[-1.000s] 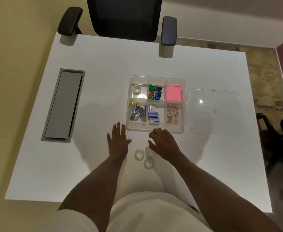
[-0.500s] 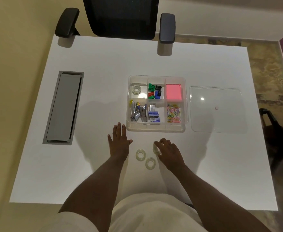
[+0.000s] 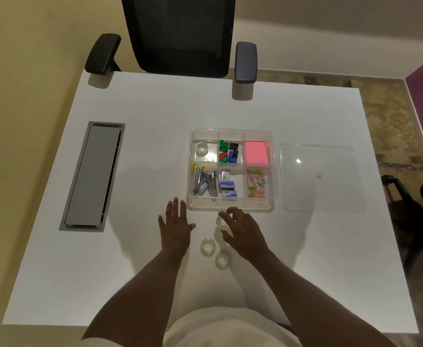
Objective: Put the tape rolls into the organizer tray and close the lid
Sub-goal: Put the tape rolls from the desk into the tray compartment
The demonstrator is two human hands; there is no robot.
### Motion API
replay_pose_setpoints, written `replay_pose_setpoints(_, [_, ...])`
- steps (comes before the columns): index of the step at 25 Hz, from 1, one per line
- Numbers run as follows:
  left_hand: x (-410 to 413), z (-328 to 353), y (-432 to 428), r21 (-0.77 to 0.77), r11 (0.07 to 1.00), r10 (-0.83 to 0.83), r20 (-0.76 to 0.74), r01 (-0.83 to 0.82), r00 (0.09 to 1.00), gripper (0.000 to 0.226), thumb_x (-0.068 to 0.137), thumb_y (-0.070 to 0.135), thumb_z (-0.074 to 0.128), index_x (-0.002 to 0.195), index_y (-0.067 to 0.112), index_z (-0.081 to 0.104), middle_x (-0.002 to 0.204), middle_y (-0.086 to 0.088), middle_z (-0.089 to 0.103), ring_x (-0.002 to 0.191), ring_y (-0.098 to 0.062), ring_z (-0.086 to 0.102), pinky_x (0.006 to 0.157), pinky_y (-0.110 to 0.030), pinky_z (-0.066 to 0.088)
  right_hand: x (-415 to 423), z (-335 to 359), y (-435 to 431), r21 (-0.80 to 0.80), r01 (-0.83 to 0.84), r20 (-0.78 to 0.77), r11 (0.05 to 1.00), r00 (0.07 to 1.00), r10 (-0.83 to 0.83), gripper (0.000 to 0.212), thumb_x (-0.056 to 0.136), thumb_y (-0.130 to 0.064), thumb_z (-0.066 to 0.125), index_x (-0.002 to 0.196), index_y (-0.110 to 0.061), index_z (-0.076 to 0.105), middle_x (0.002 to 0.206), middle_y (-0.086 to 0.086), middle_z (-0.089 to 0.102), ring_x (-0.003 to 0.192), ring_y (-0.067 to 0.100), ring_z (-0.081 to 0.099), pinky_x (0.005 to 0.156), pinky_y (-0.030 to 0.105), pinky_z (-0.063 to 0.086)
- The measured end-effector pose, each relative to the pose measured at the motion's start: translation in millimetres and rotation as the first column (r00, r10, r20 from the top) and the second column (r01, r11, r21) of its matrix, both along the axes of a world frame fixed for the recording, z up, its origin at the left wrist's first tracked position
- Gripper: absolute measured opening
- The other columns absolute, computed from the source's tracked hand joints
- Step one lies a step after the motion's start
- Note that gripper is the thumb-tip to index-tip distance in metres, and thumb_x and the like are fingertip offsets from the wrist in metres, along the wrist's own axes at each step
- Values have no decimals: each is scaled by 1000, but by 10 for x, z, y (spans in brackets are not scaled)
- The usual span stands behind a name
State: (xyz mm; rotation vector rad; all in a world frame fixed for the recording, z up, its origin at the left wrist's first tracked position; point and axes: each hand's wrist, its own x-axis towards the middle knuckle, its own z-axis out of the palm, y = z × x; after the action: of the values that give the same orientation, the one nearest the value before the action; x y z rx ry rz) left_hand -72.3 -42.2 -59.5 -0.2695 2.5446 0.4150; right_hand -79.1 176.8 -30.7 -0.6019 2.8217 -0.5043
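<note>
While both forearms reach up from the bottom of the frame over the white table (image 3: 305,259), two clear tape rolls lie flat just below centre: one tape roll (image 3: 207,247) sits between the hands, and a second tape roll (image 3: 222,260) lies just below and right of it. The left hand (image 3: 176,226) rests flat on the table, fingers spread and empty. The right hand (image 3: 243,230) is curled with thumb and fingertips pinched on a third tape roll (image 3: 221,221), held just below the tray's near edge.

Above the hands, in the middle of the frame, the clear organizer tray (image 3: 230,207) stands open. Its near row holds staplers (image 3: 204,181) at the left, small staple boxes (image 3: 228,187) in the middle and coloured paper clips (image 3: 256,182) at the right. Its far row holds a fourth tape roll (image 3: 201,149) at the left, coloured binder clips (image 3: 228,151) in the middle and a pink notepad (image 3: 256,152) at the right.

The clear lid (image 3: 318,196) lies flat on the table just right of the tray, apart from it. At the left of the frame a grey cable hatch (image 3: 92,176) is set into the table. At the top, a black office chair (image 3: 180,33) stands at the far edge.
</note>
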Motion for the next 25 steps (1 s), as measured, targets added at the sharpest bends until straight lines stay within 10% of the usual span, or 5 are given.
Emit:
replay_pose_setpoints(8, [2, -58, -37, -29, 999, -31, -8, 31, 999, 84, 106, 48, 45, 165, 18, -7, 174, -6, -16, 162, -27, -13, 131, -57, 7, -1184, 342, -331, -158, 170, 10, 973, 985, -170, 63, 82, -17, 81, 138, -13, 52, 139, 14, 50, 121, 28, 57, 98, 37, 57])
replay_pose_setpoints(25, [-29, -177, -32, -93, 995, -46, 22, 48, 999, 85, 106, 52, 41, 164, 21, -14, 170, -6, -27, 160, -27, -19, 131, -55, 6, -2501, 78, -1063, 437, 51, -77, 898, 997, -19, 31, 85, 1, 56, 114, -9, 60, 109, 10, 70, 123, 32, 50, 108, 46, 33])
